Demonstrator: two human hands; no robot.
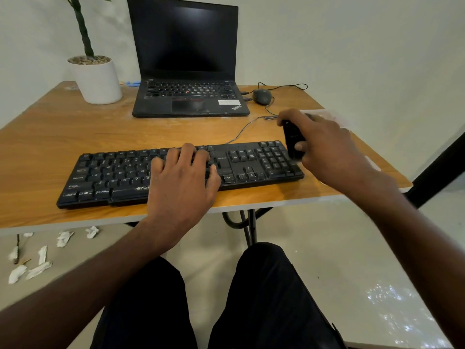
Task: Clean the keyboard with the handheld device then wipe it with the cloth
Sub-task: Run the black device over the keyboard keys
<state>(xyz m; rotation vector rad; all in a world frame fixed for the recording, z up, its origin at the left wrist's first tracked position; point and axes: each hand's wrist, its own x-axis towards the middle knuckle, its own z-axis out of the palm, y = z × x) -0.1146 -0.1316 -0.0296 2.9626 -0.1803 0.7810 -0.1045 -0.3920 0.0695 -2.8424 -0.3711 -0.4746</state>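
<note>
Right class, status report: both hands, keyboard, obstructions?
Left hand flat on keyboard. Right hand gripping black handheld device over number pad. Cloth not identifiable. No obstruction visible.

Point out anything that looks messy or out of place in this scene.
Crumpled white tissue scraps litter the floor under the table's left side. Whitish dust or residue rings the laptop's base on the tabletop. The keyboard lies slightly askew, its left end nearer the table edge. Nothing looks broken.

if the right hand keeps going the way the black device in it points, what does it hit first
Probably the number pad of the black keyboard: the right hand holds the black handheld device tip-down just over it, though the gap is unclear.
</note>
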